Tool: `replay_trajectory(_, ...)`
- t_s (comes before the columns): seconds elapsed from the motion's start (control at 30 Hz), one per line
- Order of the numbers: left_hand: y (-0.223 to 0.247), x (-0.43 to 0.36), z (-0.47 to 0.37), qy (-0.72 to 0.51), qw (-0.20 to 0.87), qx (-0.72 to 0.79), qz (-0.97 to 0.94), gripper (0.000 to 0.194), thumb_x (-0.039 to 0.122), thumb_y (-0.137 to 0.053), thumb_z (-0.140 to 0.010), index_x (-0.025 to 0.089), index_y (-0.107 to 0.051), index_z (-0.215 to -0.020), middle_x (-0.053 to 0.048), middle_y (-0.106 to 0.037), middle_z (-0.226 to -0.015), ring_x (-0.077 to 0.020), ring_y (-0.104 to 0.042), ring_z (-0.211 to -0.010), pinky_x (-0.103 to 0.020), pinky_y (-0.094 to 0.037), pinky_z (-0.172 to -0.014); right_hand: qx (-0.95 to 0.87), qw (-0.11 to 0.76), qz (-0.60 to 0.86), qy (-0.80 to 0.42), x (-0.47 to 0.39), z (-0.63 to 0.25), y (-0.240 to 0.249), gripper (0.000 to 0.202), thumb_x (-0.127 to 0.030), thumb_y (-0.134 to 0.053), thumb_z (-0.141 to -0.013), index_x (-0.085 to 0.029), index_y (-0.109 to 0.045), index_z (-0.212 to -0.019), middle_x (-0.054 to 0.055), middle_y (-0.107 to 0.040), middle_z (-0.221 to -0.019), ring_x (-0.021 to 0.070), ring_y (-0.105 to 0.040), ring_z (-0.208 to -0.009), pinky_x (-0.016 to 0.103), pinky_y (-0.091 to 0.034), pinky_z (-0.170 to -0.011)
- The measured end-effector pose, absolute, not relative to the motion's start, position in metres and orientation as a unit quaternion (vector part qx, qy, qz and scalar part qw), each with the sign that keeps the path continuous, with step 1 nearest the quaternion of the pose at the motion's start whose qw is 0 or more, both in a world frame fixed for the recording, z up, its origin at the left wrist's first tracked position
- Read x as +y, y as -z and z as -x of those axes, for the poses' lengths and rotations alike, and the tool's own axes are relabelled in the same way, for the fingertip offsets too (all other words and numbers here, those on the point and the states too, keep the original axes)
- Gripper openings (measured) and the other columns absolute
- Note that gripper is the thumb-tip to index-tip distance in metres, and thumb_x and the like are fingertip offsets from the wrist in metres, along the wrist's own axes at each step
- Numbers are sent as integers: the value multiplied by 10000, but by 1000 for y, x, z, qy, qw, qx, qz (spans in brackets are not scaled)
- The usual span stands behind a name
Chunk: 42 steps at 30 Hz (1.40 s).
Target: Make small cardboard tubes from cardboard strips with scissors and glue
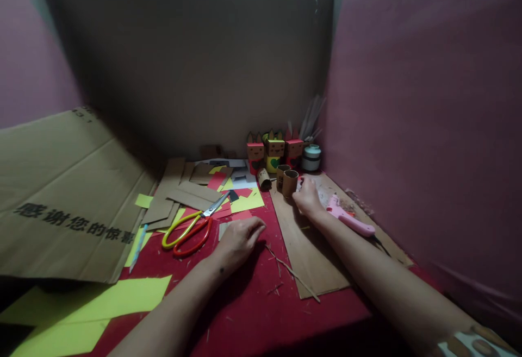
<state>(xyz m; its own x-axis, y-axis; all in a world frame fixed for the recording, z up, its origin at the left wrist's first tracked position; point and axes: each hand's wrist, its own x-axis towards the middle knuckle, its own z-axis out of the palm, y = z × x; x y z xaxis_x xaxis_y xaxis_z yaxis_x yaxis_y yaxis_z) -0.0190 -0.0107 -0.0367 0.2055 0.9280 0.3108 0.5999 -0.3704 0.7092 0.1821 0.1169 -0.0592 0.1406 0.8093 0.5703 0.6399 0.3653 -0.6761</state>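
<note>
My left hand (241,240) rests low over the red tabletop (244,313), its fingers bent together; whatever may be between the fingertips is too small to make out. My right hand (309,196) is over the cardboard sheet (314,264), fingers drawn in, close to the right side of a brown cardboard tube (290,183). Its fingertips are partly hidden. A second tube (281,175) stands just behind the first, and another (264,179) leans to the left. Beside my right forearm lies a pink glue gun (350,217).
Red-and-yellow-handled scissors (196,229) lie on paper and cardboard pieces (191,195). Eared box figures (275,153) stand at the back beside a pale jar (311,157). A big carton (69,199) is left; thin strips (293,273) lie in front.
</note>
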Motion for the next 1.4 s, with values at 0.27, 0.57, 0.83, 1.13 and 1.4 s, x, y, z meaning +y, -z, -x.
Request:
replay_trajectory(0.27, 38, -8, 21, -406, 284, 547, -675, 301, 376, -598, -789, 197, -554, -551, 26, -491, -507, -134, -424, -524, -253, -326, -548, -690, 592, 401, -112, 48, -169, 22, 168, -150, -490, -812, -212, -538, -961, 68, -555, -903, 220, -563, -854, 367, -470, -795)
replay_trajectory(0.57, 35, -17, 12, -426, 420, 521, -609, 192, 346, -585, -761, 179, -550, -674, 58, -491, -451, -85, -415, -365, -201, -293, -403, -818, 489, 238, -186, 10, -150, 40, 149, -123, -498, -856, -234, -568, -927, 37, -555, -780, 199, -544, -718, 337, -444, -661)
replay_trajectory(0.83, 37, -19, 10, -435, 483, 499, -573, 278, 429, -573, -794, 182, -485, -701, 34, -552, -536, -73, -450, -341, -189, -297, -362, -818, 465, 236, -244, 5, -149, 45, 77, -168, -520, -902, -224, -573, -908, 48, -582, -793, 192, -561, -716, 342, -463, -662)
replay_trajectory(1.13, 38, -21, 10, -430, 476, 488, -591, 347, 459, -500, -884, 175, -530, -687, 65, -443, -406, -59, -347, -320, -187, -230, -359, -809, 448, 238, -297, 3, -148, 51, 263, -150, -562, -855, -224, -555, -1107, 49, -643, -896, 181, -599, -746, 338, -509, -690)
replay_trajectory(1.4, 38, -22, 12, -438, 490, 499, -565, 262, 399, -636, -786, 172, -534, -705, 56, -521, -480, -67, -427, -351, -173, -301, -345, -800, 453, 236, -315, 1, -147, 52, 240, -117, -551, -826, -199, -573, -1051, 39, -651, -882, 163, -613, -755, 292, -495, -684)
